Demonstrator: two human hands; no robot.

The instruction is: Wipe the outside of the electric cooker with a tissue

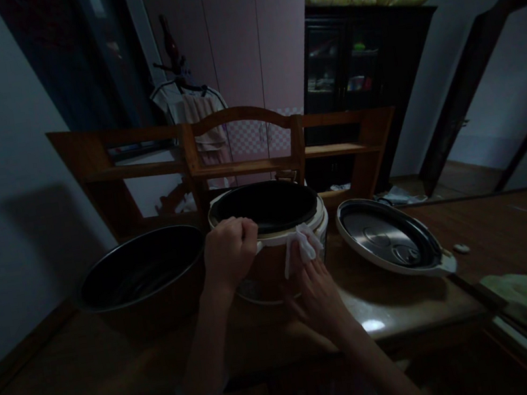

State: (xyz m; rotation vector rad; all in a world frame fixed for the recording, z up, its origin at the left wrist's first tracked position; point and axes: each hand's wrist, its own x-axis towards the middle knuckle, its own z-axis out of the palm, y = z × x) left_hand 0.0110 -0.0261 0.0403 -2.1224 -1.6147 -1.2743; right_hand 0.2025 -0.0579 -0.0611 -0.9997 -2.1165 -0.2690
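Fingers [241,228] of the left hand [229,250] clench over the near rim of the rice cooker [262,278]; the right hand [318,296] presses a grasped white cloth [303,244] against its side. It stands open on the desk [409,309], between a metal bowl [140,270] and an upturned lid [388,238].

The dark, glossy wooden worktop [422,302] carries a wide metal bowl [140,272] at the left, an open cooker [270,208] just beside it in the middle, the cooker's lid [388,238] lying upturned to the right, and a small pale piece [461,248] near that lid.
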